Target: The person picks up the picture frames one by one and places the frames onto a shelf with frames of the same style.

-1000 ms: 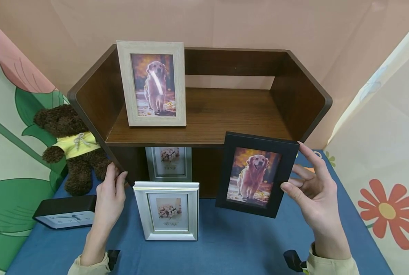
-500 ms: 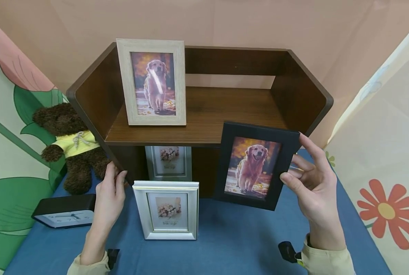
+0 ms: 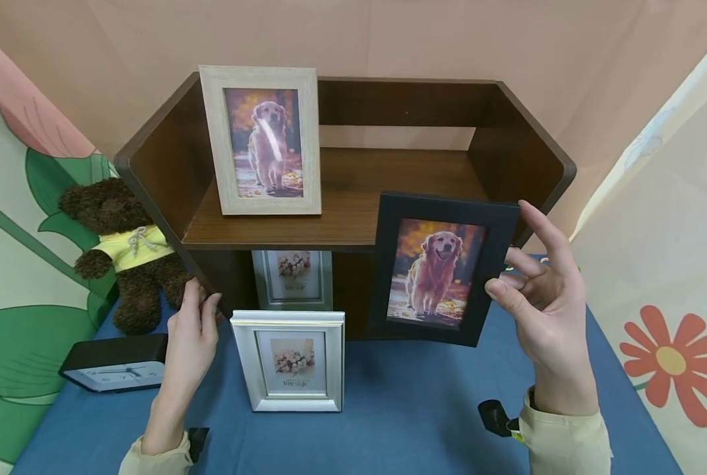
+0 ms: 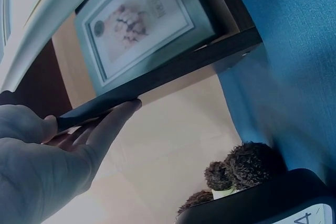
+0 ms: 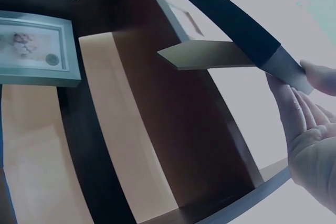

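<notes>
My right hand (image 3: 552,316) pinches the right edge of a black frame (image 3: 382,264) with a dog picture, held tilted before the right part of a brown shelf unit (image 3: 413,198). In the right wrist view, the black frame (image 5: 231,17) appears edge-on, its stand (image 5: 210,55) sticking out behind, with fingers and thumb of the hand (image 5: 315,124) on it. With thumb and fingers, my left hand (image 3: 187,343) grips the front edge of the unit's left side panel; the left wrist view shows that panel (image 4: 163,77) between thumb and fingers of the hand (image 4: 58,166).
A whitish frame (image 3: 270,206) stands on the upper shelf at left. On the lower level is a greenish frame (image 3: 326,277); a silver frame (image 3: 297,404) stands in front on the blue cloth (image 3: 401,422). At left are a brown teddy bear (image 3: 136,251) and a black clock (image 3: 113,353).
The black frame has risen in my right hand and shifted slightly left, now overlapping more of the upper shelf. My left hand keeps its grip on the side panel.
</notes>
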Tool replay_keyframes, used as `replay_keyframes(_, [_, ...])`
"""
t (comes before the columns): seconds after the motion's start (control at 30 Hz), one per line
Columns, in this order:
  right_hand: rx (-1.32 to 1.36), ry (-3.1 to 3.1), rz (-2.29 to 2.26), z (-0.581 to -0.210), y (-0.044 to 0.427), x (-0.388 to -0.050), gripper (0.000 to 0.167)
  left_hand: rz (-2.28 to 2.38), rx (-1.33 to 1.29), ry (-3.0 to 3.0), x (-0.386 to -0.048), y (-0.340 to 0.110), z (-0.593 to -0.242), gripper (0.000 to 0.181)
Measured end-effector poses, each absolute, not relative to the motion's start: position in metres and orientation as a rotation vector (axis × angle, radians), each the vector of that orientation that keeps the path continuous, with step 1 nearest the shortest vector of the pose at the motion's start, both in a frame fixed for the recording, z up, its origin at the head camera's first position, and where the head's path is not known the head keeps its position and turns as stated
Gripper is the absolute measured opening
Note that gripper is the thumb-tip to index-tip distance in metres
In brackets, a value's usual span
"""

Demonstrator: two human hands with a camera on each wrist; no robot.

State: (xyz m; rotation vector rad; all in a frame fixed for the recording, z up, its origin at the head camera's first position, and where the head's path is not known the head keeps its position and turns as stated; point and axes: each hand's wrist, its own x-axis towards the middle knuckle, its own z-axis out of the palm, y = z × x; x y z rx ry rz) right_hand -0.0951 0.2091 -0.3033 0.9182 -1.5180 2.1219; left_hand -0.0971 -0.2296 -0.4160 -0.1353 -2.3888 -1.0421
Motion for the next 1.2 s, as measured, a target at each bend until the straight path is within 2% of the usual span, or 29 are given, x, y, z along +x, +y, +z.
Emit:
replay_keyframes(0.87, [0.939, -1.339, 2.196, -0.268, 0.201, -0.108, 0.07, -1.07, -0.13, -2.405, -0.097, -0.231, -0.415, 0.024])
replay_keyframes(1.2, [0.926, -1.311, 2.23, -0.254, 0.198, -0.107, 0.073, -1.047, -0.138, -2.406, -0.097, -0.23, -0.415, 0.022])
